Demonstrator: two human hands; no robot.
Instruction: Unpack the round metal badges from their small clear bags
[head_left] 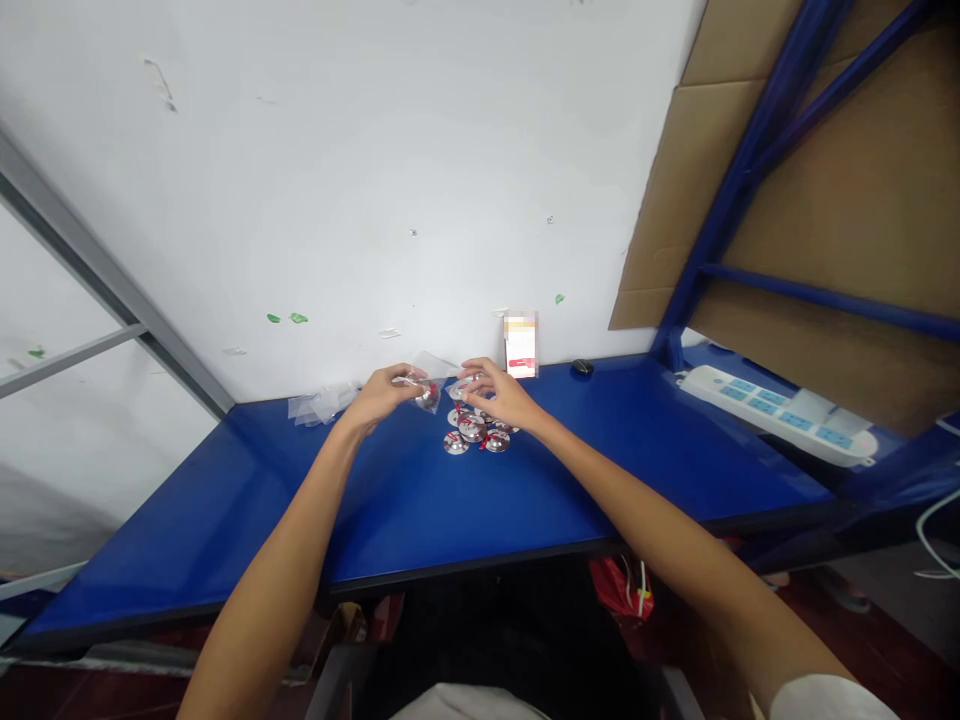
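My left hand (386, 393) pinches a clear plastic bag (439, 366), and a shiny metal piece with red on it, like a small cymbal (427, 396), shows through the film. Just to the right, my right hand (495, 392) has its fingers closed on another small cymbal (466, 386), which seems partly covered by clear film. Below the right hand lies a loose pile of small domed cymbals (472, 428) with red ribbons. The fingers hide part of the pile.
Several flat clear bags (324, 404) lie at the back left of the blue table (450, 520). A lit phone (521, 347) leans on the white wall (375, 180). A black mouse (583, 367) sits at the back right. A white power strip (780, 412) lies beyond the blue frame (720, 220).
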